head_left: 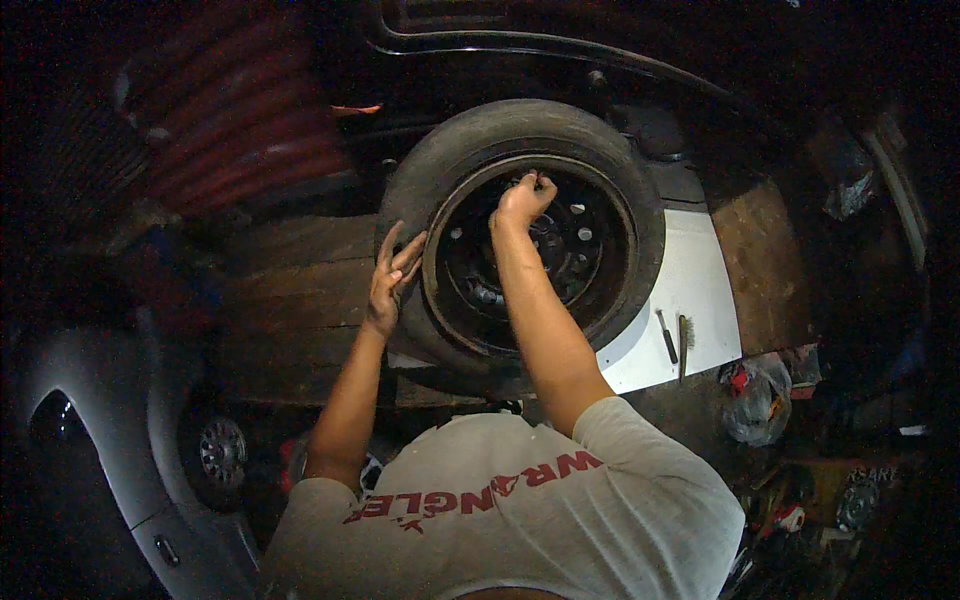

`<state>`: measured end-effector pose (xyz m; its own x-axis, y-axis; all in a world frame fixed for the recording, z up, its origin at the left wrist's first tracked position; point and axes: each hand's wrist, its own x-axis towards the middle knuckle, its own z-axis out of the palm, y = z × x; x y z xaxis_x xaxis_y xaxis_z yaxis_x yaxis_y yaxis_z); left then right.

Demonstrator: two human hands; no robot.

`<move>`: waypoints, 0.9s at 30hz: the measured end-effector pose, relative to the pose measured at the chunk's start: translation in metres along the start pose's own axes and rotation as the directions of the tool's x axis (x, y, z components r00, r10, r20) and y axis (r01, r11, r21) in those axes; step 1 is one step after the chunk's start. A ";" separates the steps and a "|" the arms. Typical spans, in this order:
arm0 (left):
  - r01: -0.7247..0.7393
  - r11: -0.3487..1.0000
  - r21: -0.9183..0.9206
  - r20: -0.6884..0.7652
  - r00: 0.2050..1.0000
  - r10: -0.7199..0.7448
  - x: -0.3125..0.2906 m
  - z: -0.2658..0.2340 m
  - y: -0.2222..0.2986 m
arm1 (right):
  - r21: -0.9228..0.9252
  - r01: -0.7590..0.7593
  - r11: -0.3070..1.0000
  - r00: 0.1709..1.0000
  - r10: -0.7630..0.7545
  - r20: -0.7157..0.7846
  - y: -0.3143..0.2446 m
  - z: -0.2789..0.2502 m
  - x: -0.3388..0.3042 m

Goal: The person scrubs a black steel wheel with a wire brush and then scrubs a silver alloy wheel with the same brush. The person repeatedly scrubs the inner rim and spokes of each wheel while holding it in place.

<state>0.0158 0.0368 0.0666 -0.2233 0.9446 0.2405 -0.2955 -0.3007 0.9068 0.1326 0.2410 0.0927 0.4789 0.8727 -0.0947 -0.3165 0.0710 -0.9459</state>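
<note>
A car wheel (460, 310) with a black steel rim lies flat in front of me, its tyre dusty grey. My left hand (388, 280) rests against the tyre's left side, fingers spread and holding nothing. Over the upper part of the rim's inside is my right hand (524, 202), with its fingers curled together. Whatever might be pinched in them is too small or hidden to make out. My right forearm covers part of the rim's centre.
Under the wheel's right side lies a white board (705, 270), bearing a black-handled tool (667, 338) and a wire brush (685, 345). A wooden surface (300, 270) extends left. A plastic bag (758, 400) sits at right; a silver car (110, 430) stands lower left.
</note>
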 end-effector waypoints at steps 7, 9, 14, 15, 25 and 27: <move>0.036 0.999 0.010 0.012 0.999 -0.036 -0.003 -0.001 -0.001 | -0.208 0.338 0.918 0.802 -0.165 0.574 0.026 -0.048 -0.059; 0.036 0.999 0.009 0.021 0.999 -0.036 -0.005 -0.004 -0.002 | -0.056 0.437 0.898 0.792 -0.354 0.497 0.022 -0.058 -0.050; 0.040 0.999 0.003 0.056 0.998 -0.040 -0.001 -0.026 -0.004 | -0.182 0.603 0.777 0.796 -0.603 0.062 -0.037 -0.052 0.015; 0.035 0.999 0.006 0.036 0.999 -0.035 0.001 -0.027 -0.001 | -0.258 0.660 0.706 0.743 -0.664 0.083 -0.045 -0.050 0.021; -0.086 0.996 -0.013 -0.156 0.984 0.083 0.002 -0.052 0.004 | -0.076 0.910 0.409 0.379 -0.742 0.553 -0.015 -0.029 -0.048; -0.085 0.995 0.046 -0.249 0.964 0.094 -0.004 -0.066 0.003 | -0.111 0.859 0.500 0.488 -0.733 0.474 -0.027 -0.027 -0.033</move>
<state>-0.0457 0.0233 0.0456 -0.4745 0.8494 0.2309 -0.2323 -0.3739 0.8979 0.1475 0.1968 0.1133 0.0773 0.6027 0.7942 0.3445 0.7314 -0.5886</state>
